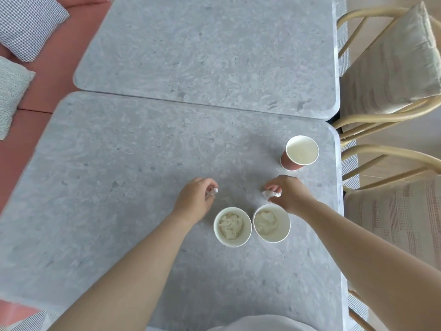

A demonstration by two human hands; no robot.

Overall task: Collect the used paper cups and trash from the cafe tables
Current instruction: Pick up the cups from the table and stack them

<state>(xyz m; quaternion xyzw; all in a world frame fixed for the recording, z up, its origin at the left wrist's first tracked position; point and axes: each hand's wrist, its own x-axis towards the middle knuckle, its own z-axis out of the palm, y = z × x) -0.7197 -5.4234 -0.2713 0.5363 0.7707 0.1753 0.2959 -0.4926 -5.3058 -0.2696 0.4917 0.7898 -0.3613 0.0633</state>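
While reaching out over the near grey speckled stone-look tabletop (119,187), pinches with the left hand (194,199) a small crumpled scrap of white paper (213,191) between curled fingertips, low over the surface. Grips with the right hand (290,194), fingers curled downward, a larger crumpled wad of white paper (270,194), also low over the tabletop; cannot tell whether either piece touches it. Holds the two hands apart, with bare table between them.

Just nearer than the hands, close side by side: a left white paper cup (247,229) and a right white paper cup (285,231), both upright, rims almost meeting. Inside the left one, crumpled pale tissue (231,226); inside the right one, a smoother pale lump of paper (265,222).

Beyond the right hand, near the table's right edge: an upright terracotta-pink paper cup with a white inside (299,152), seemingly empty, well apart from the white pair.

Farther off, butted against the near table: a second grey stone-look tabletop (202,44). At right, two pale rattan chairs with striped seat cushions (393,68) (393,223). At left, a terracotta bench (59,56) with a black-and-white checked cushion (31,22) and a grey woven cushion (9,91).
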